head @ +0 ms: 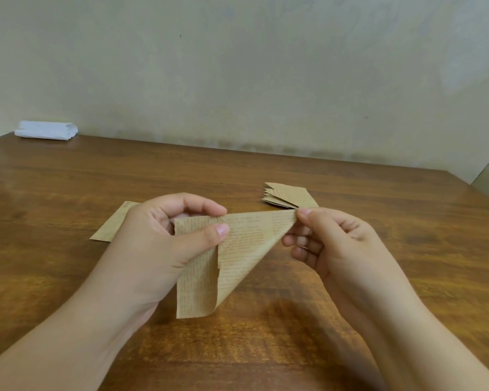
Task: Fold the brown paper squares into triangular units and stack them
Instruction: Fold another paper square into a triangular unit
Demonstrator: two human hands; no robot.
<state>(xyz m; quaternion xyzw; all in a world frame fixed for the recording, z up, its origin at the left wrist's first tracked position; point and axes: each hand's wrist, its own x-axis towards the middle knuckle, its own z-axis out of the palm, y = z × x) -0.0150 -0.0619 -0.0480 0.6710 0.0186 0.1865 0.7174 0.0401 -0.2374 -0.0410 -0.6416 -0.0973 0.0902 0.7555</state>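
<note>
Both forearms reach forward above the worktop [68,179]. The left hand [164,244] pinches the paper [243,244] between thumb and forefinger; the right hand [331,244] pinches its far corner, other fingers curled.

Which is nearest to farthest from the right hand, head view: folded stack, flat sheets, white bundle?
From the right hand:
1. Folded stack, just behind it.
2. Flat sheets, left, partly hidden by the left hand.
3. White bundle, far left corner by the wall.
</note>
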